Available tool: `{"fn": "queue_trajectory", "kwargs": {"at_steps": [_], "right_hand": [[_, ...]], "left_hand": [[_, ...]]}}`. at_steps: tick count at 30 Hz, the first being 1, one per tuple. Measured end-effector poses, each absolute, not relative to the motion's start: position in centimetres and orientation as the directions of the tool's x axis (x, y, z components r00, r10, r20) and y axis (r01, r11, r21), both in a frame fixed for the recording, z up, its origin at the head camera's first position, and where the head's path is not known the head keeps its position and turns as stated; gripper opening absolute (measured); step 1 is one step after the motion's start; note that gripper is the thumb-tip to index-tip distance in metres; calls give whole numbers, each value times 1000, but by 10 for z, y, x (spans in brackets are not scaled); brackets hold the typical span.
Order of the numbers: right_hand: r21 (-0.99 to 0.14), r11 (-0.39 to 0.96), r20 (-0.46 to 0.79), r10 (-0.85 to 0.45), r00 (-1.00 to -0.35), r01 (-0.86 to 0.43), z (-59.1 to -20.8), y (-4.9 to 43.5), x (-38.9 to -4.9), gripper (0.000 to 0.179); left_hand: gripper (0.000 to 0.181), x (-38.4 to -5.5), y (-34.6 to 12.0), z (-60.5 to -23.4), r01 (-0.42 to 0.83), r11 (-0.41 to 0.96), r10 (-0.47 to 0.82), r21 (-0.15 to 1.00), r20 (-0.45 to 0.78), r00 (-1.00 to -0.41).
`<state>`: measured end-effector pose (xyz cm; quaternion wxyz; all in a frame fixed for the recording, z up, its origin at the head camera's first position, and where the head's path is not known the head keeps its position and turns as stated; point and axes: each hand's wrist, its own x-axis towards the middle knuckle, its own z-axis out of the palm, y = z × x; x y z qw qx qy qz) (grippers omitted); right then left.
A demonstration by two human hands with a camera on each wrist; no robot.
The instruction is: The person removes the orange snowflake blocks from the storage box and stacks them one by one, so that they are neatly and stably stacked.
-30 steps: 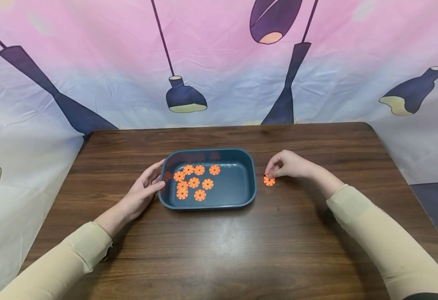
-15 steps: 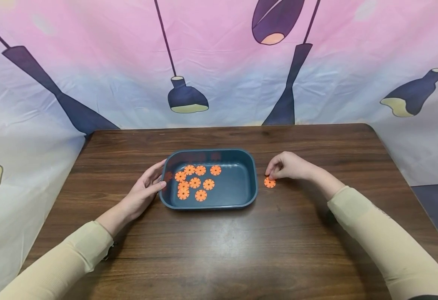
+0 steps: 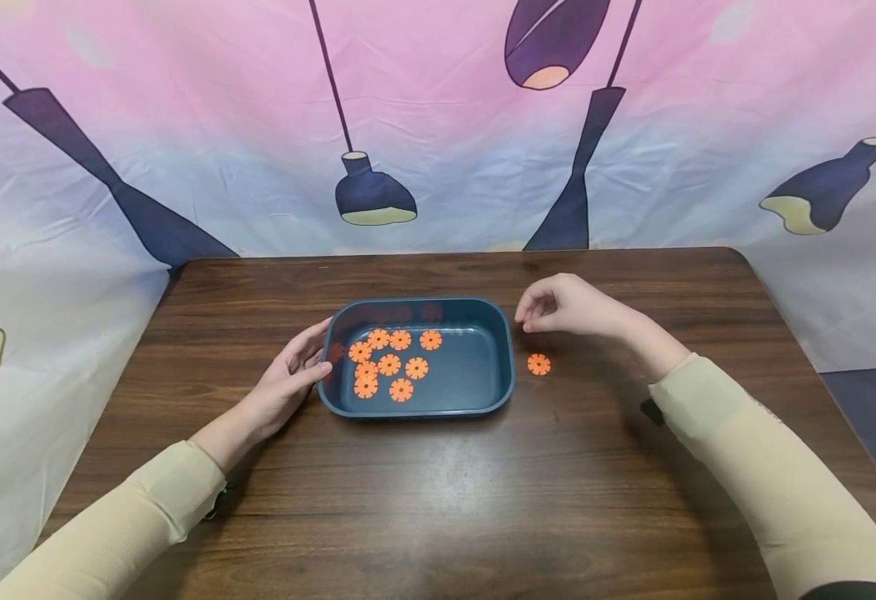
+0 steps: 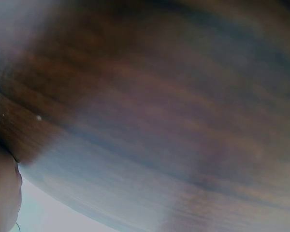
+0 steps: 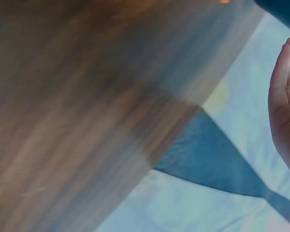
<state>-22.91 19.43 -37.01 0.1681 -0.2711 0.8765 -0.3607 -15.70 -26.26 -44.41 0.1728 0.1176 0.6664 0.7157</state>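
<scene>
A dark blue plastic tray with rounded corners stands on the table. Several orange notched discs lie in it, mostly towards its left side, some overlapping. My left hand holds the tray's left end, thumb at the rim and fingers along the outer wall. Just right of the tray, one more orange disc lies flat on the table. My right hand is raised beyond that disc, near the tray's right end, its fingers loosely curled with nothing between them. In the right wrist view its fingers show at the right edge.
The brown wood-grain table stretches around the tray. Behind its back edge hangs a pink and blue cloth printed with lamps. A small dark object shows by the right sleeve. The left wrist view is mostly blurred tabletop.
My right hand has let go of the single orange disc and moved up and slightly left, away from it. The disc stays on the table. My left hand and the tray have stayed put.
</scene>
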Motion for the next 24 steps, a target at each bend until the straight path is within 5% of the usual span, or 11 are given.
{"fn": "queue_trajectory", "kwargs": {"at_steps": [24], "right_hand": [[-787, 429, -31, -744, -667, -443, -374, 91, -222, 18]], "left_hand": [[63, -155, -261, -441, -78, -64, 411, 995, -45, -910]]}}
